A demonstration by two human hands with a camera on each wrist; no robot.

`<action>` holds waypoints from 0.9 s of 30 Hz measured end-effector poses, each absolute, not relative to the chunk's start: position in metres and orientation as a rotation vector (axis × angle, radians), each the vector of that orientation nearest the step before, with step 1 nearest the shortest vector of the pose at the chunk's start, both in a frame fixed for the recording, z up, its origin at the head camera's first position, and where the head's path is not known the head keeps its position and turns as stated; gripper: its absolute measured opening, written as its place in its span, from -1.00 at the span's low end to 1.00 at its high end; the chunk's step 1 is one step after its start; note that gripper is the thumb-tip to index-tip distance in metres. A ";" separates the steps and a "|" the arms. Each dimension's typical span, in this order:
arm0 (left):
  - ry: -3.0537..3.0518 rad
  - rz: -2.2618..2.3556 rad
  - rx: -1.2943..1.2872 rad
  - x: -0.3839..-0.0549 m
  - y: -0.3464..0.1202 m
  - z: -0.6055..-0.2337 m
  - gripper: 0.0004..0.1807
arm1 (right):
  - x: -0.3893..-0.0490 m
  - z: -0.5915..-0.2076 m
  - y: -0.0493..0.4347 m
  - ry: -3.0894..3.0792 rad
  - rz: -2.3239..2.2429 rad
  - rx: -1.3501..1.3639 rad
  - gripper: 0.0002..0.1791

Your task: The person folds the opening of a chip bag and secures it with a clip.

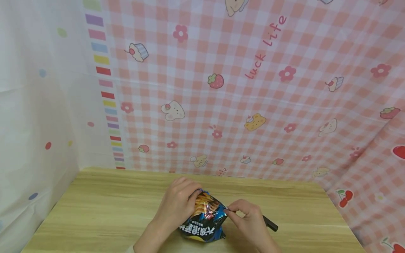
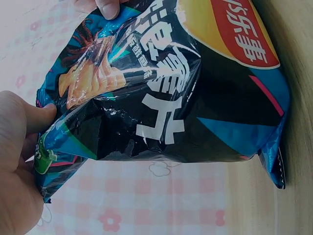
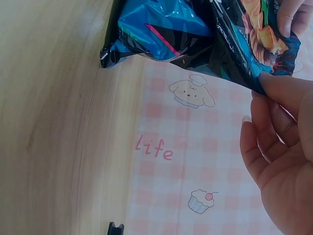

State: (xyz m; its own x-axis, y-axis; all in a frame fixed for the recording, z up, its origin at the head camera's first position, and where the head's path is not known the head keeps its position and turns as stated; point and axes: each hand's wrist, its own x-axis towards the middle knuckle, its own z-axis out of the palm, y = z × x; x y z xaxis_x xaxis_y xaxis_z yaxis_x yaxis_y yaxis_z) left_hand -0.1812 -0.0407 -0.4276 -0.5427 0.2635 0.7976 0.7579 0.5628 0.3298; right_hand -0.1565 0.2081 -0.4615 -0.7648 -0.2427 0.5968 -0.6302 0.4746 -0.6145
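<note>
A glossy black and blue bag of potato chips (image 1: 207, 214) stands on the table, with white lettering, a yellow and red logo and pictured chips on its front. My left hand (image 1: 178, 202) grips the bag's upper left edge; in the left wrist view its thumb (image 2: 41, 117) presses on the crumpled edge. At the opposite upper corner, my right hand (image 1: 250, 219) pinches the foil between thumb and forefinger, seen closely in the right wrist view, where the other fingers (image 3: 257, 147) curl loosely below. The bag's far side is hidden.
A black pen-like object (image 1: 270, 224) lies just beyond my right hand, partly hidden by it. The wood-grain table (image 1: 104, 207) ends at a pink checked cloth (image 1: 196, 140) behind, with white cloth (image 1: 38, 116) hanging on the left and more printed cloth on the right.
</note>
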 end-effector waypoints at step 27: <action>-2.063 -0.900 -0.870 -0.179 -0.040 -0.430 -0.84 | -0.152 -0.459 0.205 -2.550 1.470 0.414 -0.81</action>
State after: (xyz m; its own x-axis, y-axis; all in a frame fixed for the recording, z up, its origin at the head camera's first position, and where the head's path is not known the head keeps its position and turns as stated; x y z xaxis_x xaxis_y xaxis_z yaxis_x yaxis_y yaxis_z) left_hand -0.1791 -0.0396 -0.4298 -0.5194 0.2895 0.8040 0.7864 0.5301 0.3171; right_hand -0.1525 0.2046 -0.4590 -0.9472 -0.1537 0.2813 -0.3204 0.4756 -0.8192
